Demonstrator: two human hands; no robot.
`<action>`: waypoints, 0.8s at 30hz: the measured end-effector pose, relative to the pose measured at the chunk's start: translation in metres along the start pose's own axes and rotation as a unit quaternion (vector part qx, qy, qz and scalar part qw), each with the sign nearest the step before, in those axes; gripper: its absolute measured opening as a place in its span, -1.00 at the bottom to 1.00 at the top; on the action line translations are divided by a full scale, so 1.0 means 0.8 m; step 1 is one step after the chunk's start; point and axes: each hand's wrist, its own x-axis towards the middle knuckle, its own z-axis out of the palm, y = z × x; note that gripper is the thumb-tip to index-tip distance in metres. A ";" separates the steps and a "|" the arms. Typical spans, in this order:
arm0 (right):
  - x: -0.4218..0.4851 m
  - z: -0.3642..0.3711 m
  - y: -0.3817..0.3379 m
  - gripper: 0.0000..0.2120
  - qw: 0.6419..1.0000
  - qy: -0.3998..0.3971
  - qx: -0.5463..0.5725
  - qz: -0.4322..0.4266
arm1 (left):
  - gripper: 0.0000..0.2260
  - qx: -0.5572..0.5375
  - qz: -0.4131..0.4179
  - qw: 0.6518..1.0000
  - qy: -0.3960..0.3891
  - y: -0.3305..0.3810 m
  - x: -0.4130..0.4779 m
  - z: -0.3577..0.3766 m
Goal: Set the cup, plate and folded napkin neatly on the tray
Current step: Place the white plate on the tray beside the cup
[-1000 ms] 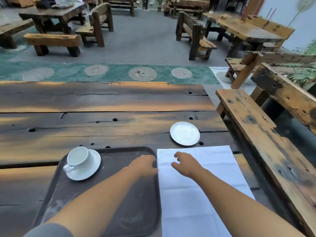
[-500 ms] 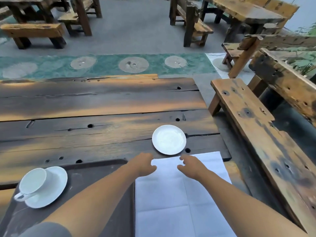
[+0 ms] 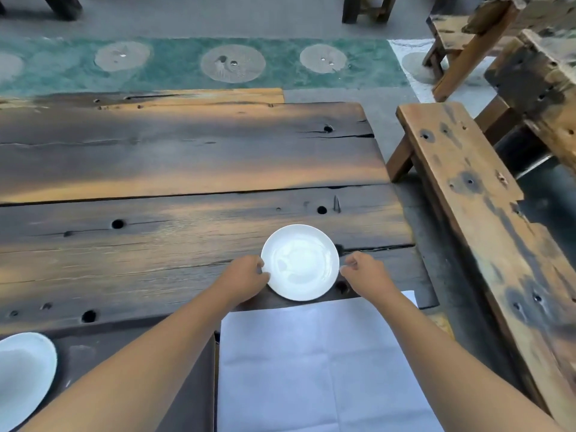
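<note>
A small white plate (image 3: 300, 262) lies flat on the dark wooden table (image 3: 156, 244), just beyond the napkin. My left hand (image 3: 246, 275) is at its left rim, fingers curled onto the edge. At the right rim sits my right hand (image 3: 364, 271), its fingertips almost touching the plate, with nothing in them. The white napkin (image 3: 311, 363) lies spread out, creased but not folded, at the near edge. Left of it is the dark tray (image 3: 199, 394), partly under my left forearm. A white saucer (image 3: 21, 369) rests on the tray at the frame's left edge; the cup is out of view.
A worn wooden bench (image 3: 467, 213) runs along the table's right side, with a narrow gap between them. The table planks have several knot holes and cracks. Beyond the far edge is a green floor strip (image 3: 193, 63) with round stone discs.
Both hands have moved forward off the napkin to the two sides of the plate. The view has tilted down and right, so the cup has left the frame.
</note>
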 end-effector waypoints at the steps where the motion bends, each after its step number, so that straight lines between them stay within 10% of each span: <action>1: 0.007 0.000 0.002 -0.77 1.000 0.001 0.017 0.005 | -0.91 -0.013 -0.011 1.000 0.010 -0.001 0.008 0.002; 24: 0.044 0.034 -0.007 -0.96 0.994 0.025 0.111 -0.001 | -0.95 -0.133 -0.058 0.984 0.101 -0.007 0.040 0.022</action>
